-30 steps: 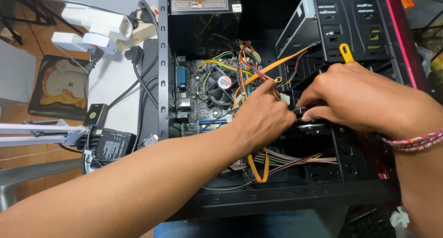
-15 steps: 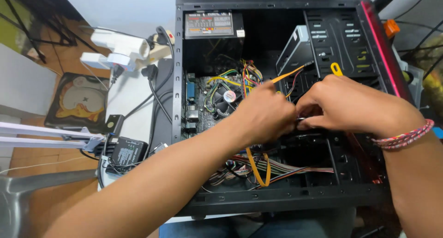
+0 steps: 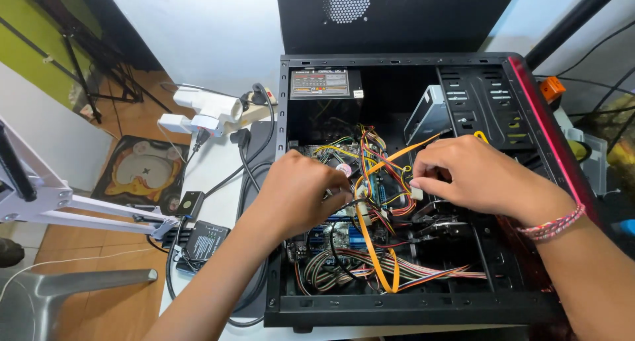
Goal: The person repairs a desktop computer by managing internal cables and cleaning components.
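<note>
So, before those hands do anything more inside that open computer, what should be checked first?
1. Case open, insides reachable: ok.
2. Both hands in view: left hand and right hand, ok.
3. Right fingers on a small white connector: ok.
4. What the left fingertips hold: cannot tell, hidden.
5. Orange flat cable and coloured wires away from the hands: not ok, tangled between them.
6. Power off: cannot tell.

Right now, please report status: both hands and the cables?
Left hand closed among wire bundle over motherboard. Right hand pinching white connector. Orange flat cable crosses between them.
</note>
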